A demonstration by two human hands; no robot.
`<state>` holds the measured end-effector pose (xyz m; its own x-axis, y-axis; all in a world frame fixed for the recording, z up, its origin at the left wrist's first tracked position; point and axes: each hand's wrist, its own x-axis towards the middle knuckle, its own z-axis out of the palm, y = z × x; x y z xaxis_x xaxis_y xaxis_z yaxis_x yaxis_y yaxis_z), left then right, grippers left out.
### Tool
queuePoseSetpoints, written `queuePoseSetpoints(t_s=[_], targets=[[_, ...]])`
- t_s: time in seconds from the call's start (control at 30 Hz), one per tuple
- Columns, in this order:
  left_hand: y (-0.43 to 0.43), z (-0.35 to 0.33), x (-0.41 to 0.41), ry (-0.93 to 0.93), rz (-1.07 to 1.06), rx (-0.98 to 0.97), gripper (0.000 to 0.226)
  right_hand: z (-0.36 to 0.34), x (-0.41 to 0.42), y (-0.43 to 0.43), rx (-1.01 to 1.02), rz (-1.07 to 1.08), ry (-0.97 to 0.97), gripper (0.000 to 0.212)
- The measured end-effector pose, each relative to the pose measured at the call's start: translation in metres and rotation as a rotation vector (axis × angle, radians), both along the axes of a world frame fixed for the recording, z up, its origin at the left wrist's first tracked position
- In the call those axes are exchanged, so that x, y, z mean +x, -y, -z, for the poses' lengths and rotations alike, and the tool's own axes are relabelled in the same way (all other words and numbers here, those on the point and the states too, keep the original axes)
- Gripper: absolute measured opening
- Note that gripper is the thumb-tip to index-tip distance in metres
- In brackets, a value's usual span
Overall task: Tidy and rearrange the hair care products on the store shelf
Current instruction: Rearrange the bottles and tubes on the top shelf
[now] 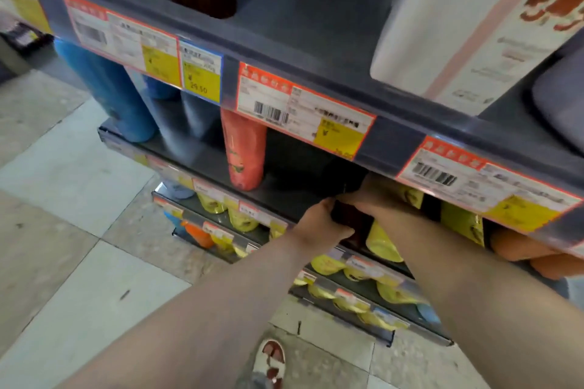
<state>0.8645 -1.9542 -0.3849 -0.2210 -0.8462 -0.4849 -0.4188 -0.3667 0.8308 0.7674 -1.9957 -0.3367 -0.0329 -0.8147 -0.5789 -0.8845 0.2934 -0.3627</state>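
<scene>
Here, at the store shelf's (205, 164) front lip, 4 o'clock of centre, your left hand (316, 223) curls its fingers round a dark bottle (352, 218), seemingly to steady it for sliding into line; your right hand (376, 199) meets it from 1 o'clock, its grip impossible to tell under the price rail (398, 136). A coral bottle (245, 151) stands at its 10 o'clock

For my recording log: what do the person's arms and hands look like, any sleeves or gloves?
Both forearms are bare to the frame edge, no sleeves showing. The left hand and right hand wear no gloves; no watch or bracelet shows at either wrist. Rings cannot be told: fingers are blurred.
</scene>
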Motion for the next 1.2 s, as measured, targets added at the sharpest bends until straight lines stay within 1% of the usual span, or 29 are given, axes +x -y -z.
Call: queuePoseSetpoints(t_s=[0.13,0.23,0.3,0.37,0.43,0.47,0.5,0.53,0.57,0.63,0.7,0.83,0.87,0.93,1.03,1.07,1.13,1.17,1.2], targets=[[-0.006,0.005,0.002,-0.043,-0.051,-0.006,0.056,0.003,0.007,0.005,0.027,0.169,0.006,0.042],[-0.009,0.007,0.005,-0.109,-0.101,0.010,0.060,-0.004,0.012,0.003,0.064,0.204,0.043,0.038],[-0.012,0.003,0.009,-0.175,-0.156,0.019,0.057,-0.005,0.014,0.001,0.070,0.281,0.163,0.030],[-0.015,-0.008,0.014,-0.272,-0.256,0.037,0.055,-0.008,0.014,-0.003,0.081,0.407,0.307,0.009],[-0.019,-0.022,0.020,-0.402,-0.391,0.120,0.053,-0.015,0.013,-0.015,0.091,0.501,0.428,0.010],[-0.023,-0.028,0.025,-0.457,-0.425,0.153,0.048,-0.018,0.014,-0.022,0.106,0.517,0.472,0.019],[-0.027,-0.035,0.030,-0.477,-0.405,0.165,0.040,-0.020,0.015,-0.031,0.119,0.516,0.490,0.032],[-0.034,-0.041,0.035,-0.468,-0.350,0.165,0.033,-0.023,0.016,-0.040,0.114,0.512,0.505,0.039],[-0.041,-0.048,0.042,-0.442,-0.280,0.159,0.030,-0.029,0.019,-0.051,0.090,0.515,0.520,0.041],[-0.059,-0.065,0.055,-0.373,-0.165,0.148,0.031,-0.043,0.027,-0.077,0.054,0.514,0.561,0.040],[-0.080,-0.080,0.070,-0.346,-0.093,0.134,0.033,-0.055,0.036,-0.105,0.042,0.496,0.578,0.041],[-0.119,-0.109,0.105,-0.359,0.002,0.102,0.041,-0.078,0.059,-0.155,-0.023,0.482,0.589,0.054],[-0.126,-0.115,0.113,-0.352,0.023,0.084,0.045,-0.086,0.065,-0.164,-0.050,0.479,0.587,0.053],[-0.138,-0.128,0.128,-0.356,0.033,0.064,0.056,-0.103,0.077,-0.179,-0.081,0.487,0.646,0.047],[-0.151,-0.150,0.156,-0.437,0.059,0.011,0.067,-0.128,0.096,-0.198,-0.146,0.461,0.712,0.042],[-0.154,-0.158,0.166,-0.479,0.091,-0.008,0.070,-0.137,0.102,-0.202,-0.187,0.439,0.720,0.047],[-0.156,-0.174,0.178,-0.568,0.166,-0.036,0.069,-0.158,0.113,-0.206,-0.284,0.392,0.756,0.068],[-0.157,-0.179,0.182,-0.579,0.165,-0.067,0.071,-0.171,0.117,-0.205,-0.337,0.373,0.784,0.072],[-0.156,-0.184,0.188,-0.588,0.138,-0.092,0.077,-0.185,0.120,-0.202,-0.394,0.361,0.811,0.064]])
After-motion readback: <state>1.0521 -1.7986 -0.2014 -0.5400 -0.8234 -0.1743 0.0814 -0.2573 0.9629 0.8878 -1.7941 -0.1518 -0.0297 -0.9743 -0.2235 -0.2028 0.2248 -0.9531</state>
